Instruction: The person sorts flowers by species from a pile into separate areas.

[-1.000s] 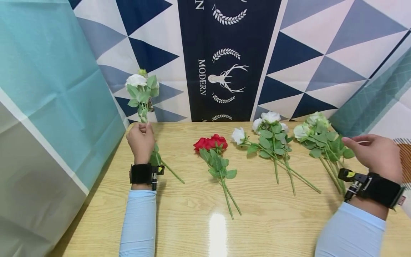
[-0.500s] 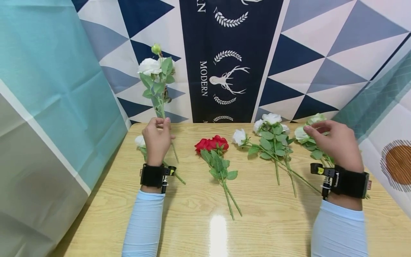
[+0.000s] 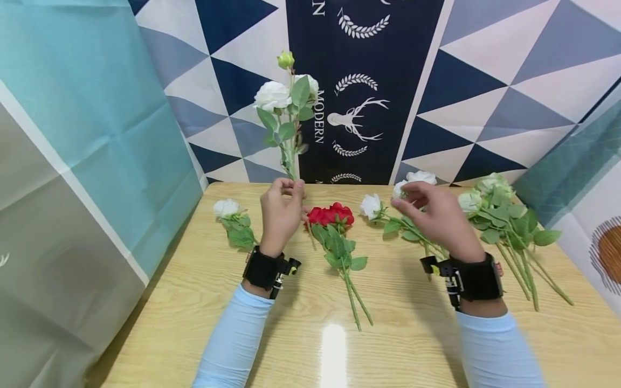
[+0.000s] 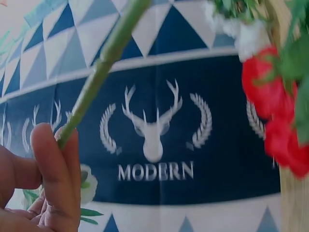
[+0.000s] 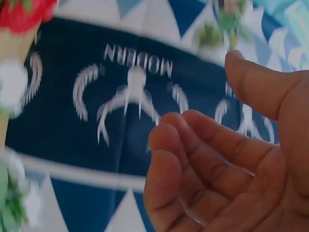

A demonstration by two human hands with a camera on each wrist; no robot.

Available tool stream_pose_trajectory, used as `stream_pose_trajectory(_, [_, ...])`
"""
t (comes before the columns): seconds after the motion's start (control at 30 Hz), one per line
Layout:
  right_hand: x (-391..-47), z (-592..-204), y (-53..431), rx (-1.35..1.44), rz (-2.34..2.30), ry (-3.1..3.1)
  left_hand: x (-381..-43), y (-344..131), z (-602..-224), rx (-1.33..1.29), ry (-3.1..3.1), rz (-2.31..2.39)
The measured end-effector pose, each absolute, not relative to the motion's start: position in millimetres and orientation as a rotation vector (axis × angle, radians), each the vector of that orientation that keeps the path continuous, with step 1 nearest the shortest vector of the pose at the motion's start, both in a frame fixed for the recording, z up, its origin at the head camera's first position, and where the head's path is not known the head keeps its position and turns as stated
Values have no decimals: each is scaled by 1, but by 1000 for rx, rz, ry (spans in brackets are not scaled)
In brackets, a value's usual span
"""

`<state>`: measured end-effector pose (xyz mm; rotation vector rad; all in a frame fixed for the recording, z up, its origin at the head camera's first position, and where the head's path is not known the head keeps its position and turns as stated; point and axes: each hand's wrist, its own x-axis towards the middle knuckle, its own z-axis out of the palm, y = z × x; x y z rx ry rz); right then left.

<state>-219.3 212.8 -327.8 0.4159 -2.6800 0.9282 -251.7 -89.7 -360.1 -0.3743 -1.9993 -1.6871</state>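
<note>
My left hand (image 3: pixel 282 213) pinches the green stem of a white rose spray (image 3: pixel 273 97) and holds it upright above the table's far edge. A green bud tops the spray, and its stem (image 4: pixel 99 72) slants past the fingertips in the left wrist view. My right hand (image 3: pixel 434 215) hangs above the white roses lying right of centre, partly covering them. In the right wrist view the thumb and loosely bent fingers (image 5: pixel 164 179) stand apart with nothing between them. Red roses (image 3: pixel 332 215) lie on the wooden table between the hands.
One white rose (image 3: pixel 227 208) lies at the left of the table (image 3: pixel 291 345). Right of centre are white roses (image 3: pixel 371 206), and pale green-white roses (image 3: pixel 492 188) lie at the far right. Patterned cloth (image 3: pixel 359 64) hangs behind, with teal cloth (image 3: pixel 126 108) at the left.
My left hand has carried the white rose spray rightward and higher, uncovering the single white rose. My right hand has moved left from the pale green roses to above the white ones.
</note>
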Motion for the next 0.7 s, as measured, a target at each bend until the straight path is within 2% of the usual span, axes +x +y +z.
stream_pose_trajectory(0.33, [-216,-351,148,835,1013,-2670,-238,-55,-362,-506,-1962,-1832])
stream_pose_trajectory(0.7, [-214,-357,134,985,1001,-2633,-231,-42,-363,-578,-1971,-1891])
